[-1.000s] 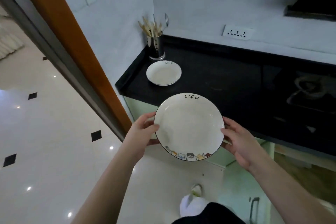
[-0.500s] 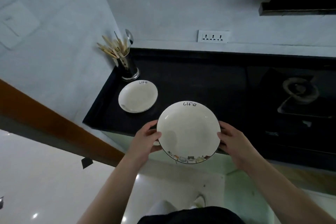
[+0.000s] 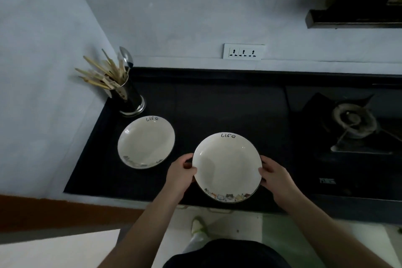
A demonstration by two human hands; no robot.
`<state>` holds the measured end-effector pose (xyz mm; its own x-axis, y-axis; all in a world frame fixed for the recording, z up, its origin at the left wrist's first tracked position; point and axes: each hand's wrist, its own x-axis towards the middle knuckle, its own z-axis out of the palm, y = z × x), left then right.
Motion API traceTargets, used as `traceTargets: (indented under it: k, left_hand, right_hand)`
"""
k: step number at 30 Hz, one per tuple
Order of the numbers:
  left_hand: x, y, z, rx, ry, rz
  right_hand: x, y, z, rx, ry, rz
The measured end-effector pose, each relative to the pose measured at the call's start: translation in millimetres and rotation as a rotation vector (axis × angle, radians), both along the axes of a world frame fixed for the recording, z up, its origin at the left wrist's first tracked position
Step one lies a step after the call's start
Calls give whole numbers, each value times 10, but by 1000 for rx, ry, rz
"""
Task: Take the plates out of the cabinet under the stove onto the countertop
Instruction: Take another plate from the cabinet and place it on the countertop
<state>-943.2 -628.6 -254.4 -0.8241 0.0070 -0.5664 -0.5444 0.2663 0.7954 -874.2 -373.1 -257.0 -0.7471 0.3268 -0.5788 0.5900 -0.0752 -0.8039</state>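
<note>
1. Black desk [image 3: 217,102] runs under a pale wall, with a stove [image 3: 352,122] at its right.
2. Left hand [image 3: 180,175] and right hand [image 3: 276,177] grip opposite rims of a plate [image 3: 227,167], keeping it level.
3. It sits low over the desk's front edge, beside another plate [image 3: 146,142], likely for setting down.

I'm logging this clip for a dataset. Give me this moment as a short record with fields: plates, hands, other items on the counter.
held plate: white plate marked "life", over the countertop, whether touching it cannot be told
left hand: left hand grips its left rim
right hand: right hand grips its right rim
placed plate: second plate lies flat on the countertop, apart from the held one
other items: utensil holder with chopsticks behind the second plate; gas burner at right
</note>
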Motion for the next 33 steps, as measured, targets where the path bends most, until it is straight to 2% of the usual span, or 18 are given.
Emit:
traceTargets:
  k: [7,14,20,33]
  left_hand:
    - [-452,128,-261,-85,4,-83]
    - [-716,379,-361,-154,-22,-127]
    - [-724,600,-369,-230,-45,-102]
    - [-698,860,-335,-262,-63,-100]
  right_hand:
    - [-409,5,-155,144,-75,-35]
    - [-575,183,-308,173,-63,-88]
    - [-709,433,-388,188,-66,-40]
    - [-795,720,-639,212,-74,9]
